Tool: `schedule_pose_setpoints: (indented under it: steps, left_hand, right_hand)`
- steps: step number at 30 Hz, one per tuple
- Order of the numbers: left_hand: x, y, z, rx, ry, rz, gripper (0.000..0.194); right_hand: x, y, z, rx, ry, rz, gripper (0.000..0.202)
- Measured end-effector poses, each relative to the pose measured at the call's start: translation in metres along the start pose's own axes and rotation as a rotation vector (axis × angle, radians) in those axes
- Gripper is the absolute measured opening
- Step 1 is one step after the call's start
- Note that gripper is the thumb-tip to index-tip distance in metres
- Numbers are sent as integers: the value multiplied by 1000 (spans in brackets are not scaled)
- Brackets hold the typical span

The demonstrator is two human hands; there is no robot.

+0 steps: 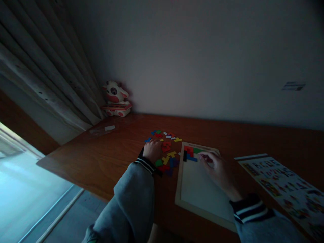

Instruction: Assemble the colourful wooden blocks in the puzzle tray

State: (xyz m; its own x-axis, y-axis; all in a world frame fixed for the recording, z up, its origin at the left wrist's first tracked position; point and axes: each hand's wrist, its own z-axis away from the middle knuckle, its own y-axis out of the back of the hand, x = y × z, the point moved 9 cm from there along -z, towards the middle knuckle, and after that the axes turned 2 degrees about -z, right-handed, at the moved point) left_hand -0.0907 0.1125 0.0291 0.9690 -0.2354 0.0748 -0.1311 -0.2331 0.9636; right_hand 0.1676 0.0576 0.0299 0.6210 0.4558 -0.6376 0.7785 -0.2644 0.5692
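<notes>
Several flat polyomino puzzle pieces [191,158], among them red, blue and black ones, lay together at the upper left of the shallow wooden puzzle tray [178,189], its pale floor showing below them. More loose pieces [165,160] were scattered on the brown worktop [113,158] along the tray's left side. The left hand [153,150] was palm-down over that scatter, its fingertips too dim to make out, so I could not tell whether its grip was spread or pinching a piece. The right hand [217,169] was above the tray, thumb and fingers curled beside the green piece [198,150]; whether that grip pinched anything could not be told either.

Each piece looked thin, light and stiff, probably painted wood or plastic, likely to bear a firm squeeze without bending. Smooth faces might have slid under a fingertip. Loose ones seemed best taken by opposite side edges, between thumb and forefinger; those against the tray's frame offered fewer free edges, so an exposed side looked the better hold.
</notes>
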Motion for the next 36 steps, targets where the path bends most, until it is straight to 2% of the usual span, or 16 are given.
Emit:
schedule_pose_setpoints:
  steps: [3, 6, 11, 17, 24, 27, 29, 32, 34, 36]
  left_hand:
    - [-9, -5, -1, -58, 18, -19, 23]
    - [-8, -9, -2, -92, 27, -32, 25]
    - [-11, -5, -1, -115, 68, -52, 30]
    - [-16, 8, 3, -116, 120, -85, 27]
    - [-17, 9, -1, -82, 111, -58, 24]
    - [-17, 10, -2, -44, 84, -28, 30]
    - [-10, 15, -3, 39, 21, 43, 32]
    - [15, 29, 2, 226, -152, 262, 31]
    - [36, 37, 9, 311, -262, 471, 32]
    - [55, 40, 16, 328, -314, 702, 32]
  right_hand:
    - [0, 9, -1, 67, 12, -1, 27]
    - [1, 18, -2, 130, 8, 18, 27]
    - [3, 25, -2, 173, 5, 1, 25]
    - [5, 22, -2, 153, 1, -16, 24]
    - [2, 25, -2, 175, -7, -21, 24]
    - [4, 28, -3, 206, -20, -37, 26]
    - [7, 29, -3, 225, -38, -60, 27]
    - [14, 28, -2, 213, -111, -131, 29]
    - [16, 21, -2, 147, -170, -199, 31]
    - [13, 9, -1, 34, -205, -288, 32]
